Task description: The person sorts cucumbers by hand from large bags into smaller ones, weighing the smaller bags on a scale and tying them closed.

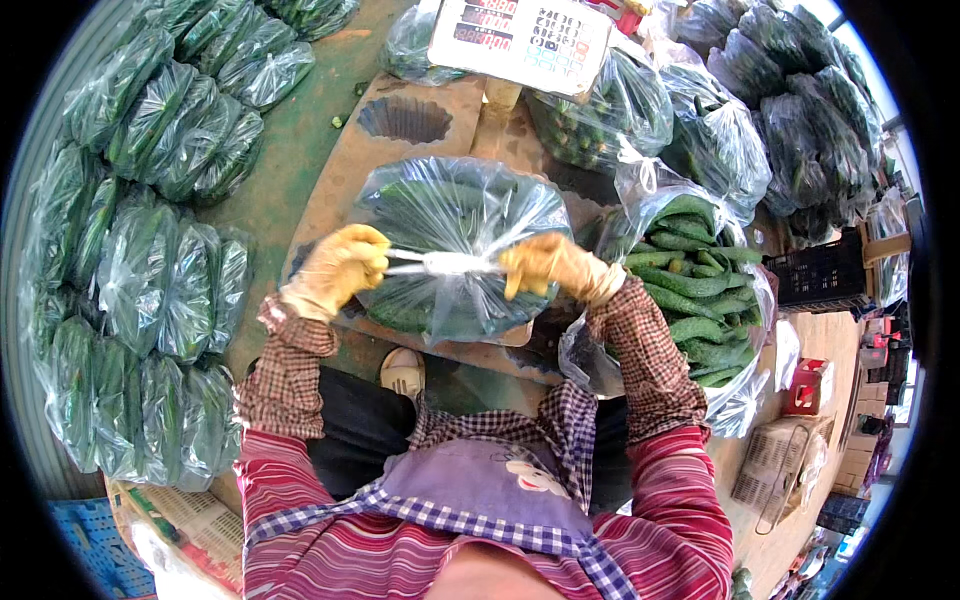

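Note:
A clear plastic bag of cucumbers (427, 199) lies before me, its film gathered at the top under a white tie (457, 262). My left hand (337, 270), in a yellow glove, is closed on the strands at the tie's left end. At the right end, my right hand (551, 266), gloved too, pinches the tie with bent fingers. Right of the bag, loose cucumbers (697, 285) fill an open bag, partly hidden by my right sleeve. Above stands a digital scale's panel (517, 45) with keys and a lit display.
Stacked bags of cucumbers (161, 277) line the left side. More filled bags (712, 135) stand at the upper right, near a black crate (817, 274). A red crate (806, 386) sits farther right. Brown cardboard (322, 217) lies under the bag before me.

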The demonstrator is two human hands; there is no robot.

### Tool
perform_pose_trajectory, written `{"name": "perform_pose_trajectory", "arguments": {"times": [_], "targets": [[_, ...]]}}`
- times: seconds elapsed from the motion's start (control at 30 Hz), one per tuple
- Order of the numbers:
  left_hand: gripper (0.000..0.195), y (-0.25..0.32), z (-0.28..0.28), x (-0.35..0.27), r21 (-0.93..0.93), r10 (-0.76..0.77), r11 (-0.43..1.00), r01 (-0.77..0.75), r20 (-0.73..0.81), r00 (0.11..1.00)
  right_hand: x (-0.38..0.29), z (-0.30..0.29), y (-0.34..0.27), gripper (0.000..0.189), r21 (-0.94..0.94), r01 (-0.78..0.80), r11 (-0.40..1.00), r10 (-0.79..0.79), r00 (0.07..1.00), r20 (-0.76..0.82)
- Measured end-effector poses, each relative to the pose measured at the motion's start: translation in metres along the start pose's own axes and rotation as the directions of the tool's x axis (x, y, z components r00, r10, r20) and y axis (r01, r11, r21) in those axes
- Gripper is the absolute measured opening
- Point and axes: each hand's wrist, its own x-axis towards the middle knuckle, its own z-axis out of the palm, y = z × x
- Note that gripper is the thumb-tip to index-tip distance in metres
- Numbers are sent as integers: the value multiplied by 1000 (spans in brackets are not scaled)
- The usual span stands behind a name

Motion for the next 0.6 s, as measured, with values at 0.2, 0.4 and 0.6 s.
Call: {"name": "perform_pose_trajectory", "arguments": {"times": [0.2,0.4,0.6], "targets": [[22,-12,-47,62,180,-2,981,67,-340,940,-28,47,24,13,-870,367,330,-354,902,246],[39,23,-55,89,791,573,563,-239,-166,803,-24,-2,-13,43,-523,118,844,-440,708,-552],[62,-61,70,80,978,376,-140,151,-89,922,61,57,26,66,-792,-449,413,-400,692,-601]]}}
